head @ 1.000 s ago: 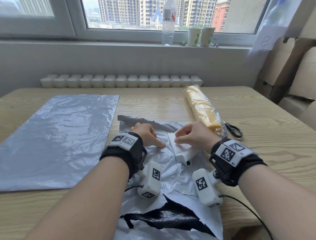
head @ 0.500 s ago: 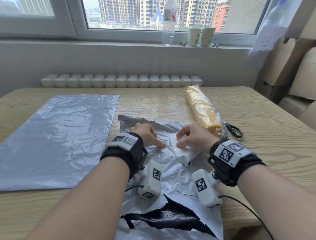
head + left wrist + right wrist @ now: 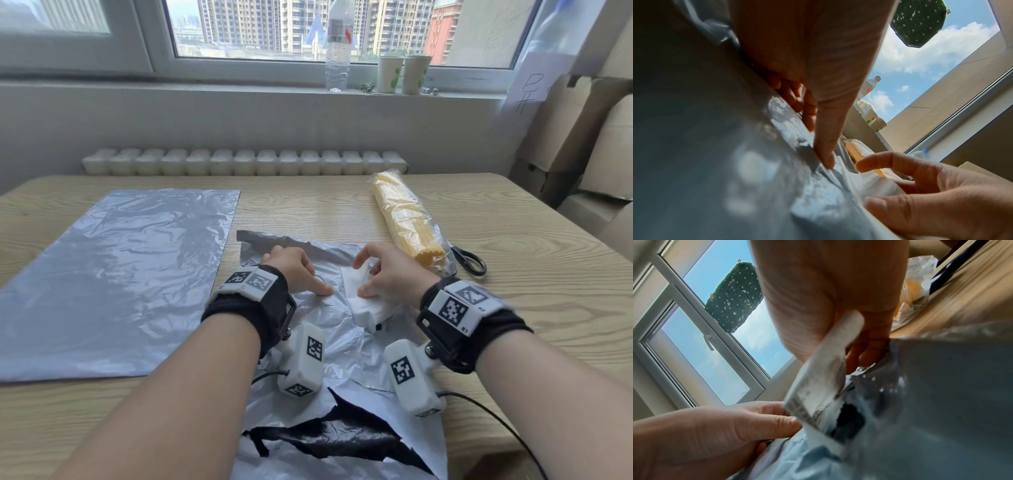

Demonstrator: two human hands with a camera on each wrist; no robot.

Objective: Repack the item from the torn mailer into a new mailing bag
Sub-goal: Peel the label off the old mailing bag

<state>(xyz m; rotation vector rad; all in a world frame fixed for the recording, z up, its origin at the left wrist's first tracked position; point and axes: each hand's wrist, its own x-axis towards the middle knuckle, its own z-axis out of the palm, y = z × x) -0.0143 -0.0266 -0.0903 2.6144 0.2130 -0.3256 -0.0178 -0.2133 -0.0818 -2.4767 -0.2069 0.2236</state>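
The torn grey mailer lies crumpled before me, its black inside showing at the near rip. My left hand presses it down with its thumb and curled fingers. My right hand pinches a white label stuck on the mailer and lifts its far edge. In the right wrist view the label stands partly peeled, with a dark hole in the film beneath. A clear pack of yellow spaghetti lies on the table to the right. The new grey mailing bag lies flat at the left.
Black scissors lie beside the spaghetti's near end. The wooden table ends at a radiator behind. Cardboard boxes stand at the right. A water bottle and two paper cups are on the sill.
My right hand's fingers have risen a little and pulled the label's far edge further off the mailer. The left hand has stayed where it was.
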